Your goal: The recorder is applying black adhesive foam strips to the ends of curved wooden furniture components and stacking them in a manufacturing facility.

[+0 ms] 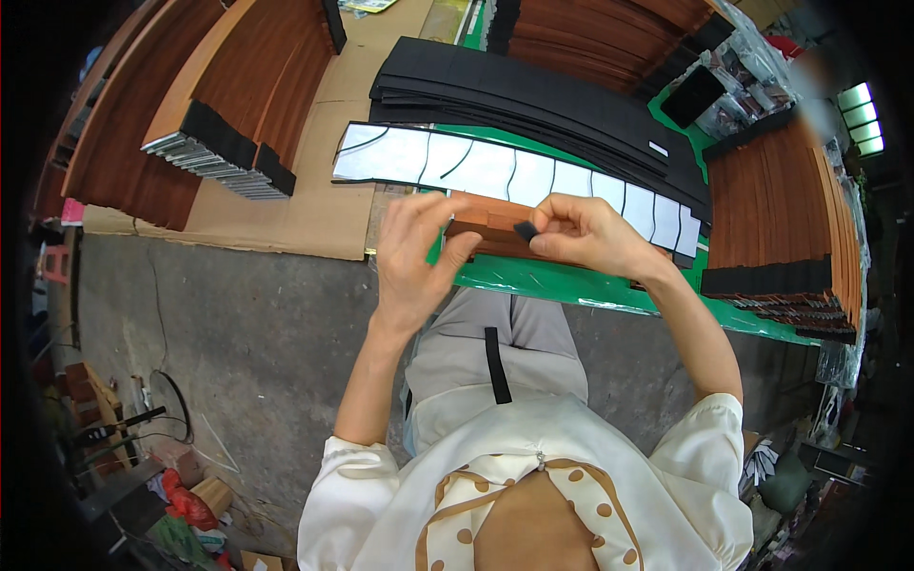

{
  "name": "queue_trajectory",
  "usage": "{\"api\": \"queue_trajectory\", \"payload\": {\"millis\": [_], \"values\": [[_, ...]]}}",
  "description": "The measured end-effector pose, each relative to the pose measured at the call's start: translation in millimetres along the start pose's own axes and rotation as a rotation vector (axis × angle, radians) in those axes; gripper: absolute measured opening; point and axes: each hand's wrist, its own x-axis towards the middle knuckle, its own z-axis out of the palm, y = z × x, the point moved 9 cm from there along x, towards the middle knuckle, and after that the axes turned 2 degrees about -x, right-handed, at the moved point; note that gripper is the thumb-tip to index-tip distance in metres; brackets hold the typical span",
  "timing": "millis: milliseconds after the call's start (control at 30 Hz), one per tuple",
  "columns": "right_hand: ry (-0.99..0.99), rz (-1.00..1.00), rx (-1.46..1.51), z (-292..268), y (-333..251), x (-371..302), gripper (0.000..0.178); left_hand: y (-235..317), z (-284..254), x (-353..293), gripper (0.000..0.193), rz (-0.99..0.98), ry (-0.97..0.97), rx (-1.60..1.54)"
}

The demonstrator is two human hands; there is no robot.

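Many black-ended boards are looking done; right hand is pinching black piece, left hand grip unclear; far strips are waiting.

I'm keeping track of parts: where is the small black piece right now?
In the head view, the small black piece is just right of centre, pinched in the right hand by the brown board, on the near side of the white sheet.

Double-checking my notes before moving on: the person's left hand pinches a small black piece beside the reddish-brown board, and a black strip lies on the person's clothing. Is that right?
Not quite: the head view shows the right hand pinching the small black piece, not the left hand. The rest of the note stands.
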Motion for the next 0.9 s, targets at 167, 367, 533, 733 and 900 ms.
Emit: {"api": "queue_trajectory", "payload": {"millis": [167, 367, 533, 733, 900], "values": [[0.022, -0.398, -0.494, 20.5, -45.0, -19.7, 0.019, 44.4, 8.0, 5.7, 0.026, 0.13, -0.133, 0.032], [0.01, -0.444, -0.633, 19.2, -52.3, -31.1, 0.018, 54.8, 17.3, 2.0, 0.018, 0.153, -0.187, 0.065], [0.071, -0.2, 0.402, 1.6, -23.4, -32.1, 0.029, -3.5, 22.2, -23.9, 0.007, -0.501, -0.055, -0.511], [0.514, -0.893, -0.658, 17.8, -81.7, -75.4, 0.032, -7.8, 32.1, -38.6, 0.01, -0.733, 0.002, -0.74], [0.53, -1.054, -0.918, 46.1, -79.2, -79.0, 0.031, -9.5, 35.7, -46.5, 0.01, -0.782, -0.044, -0.76]]}}
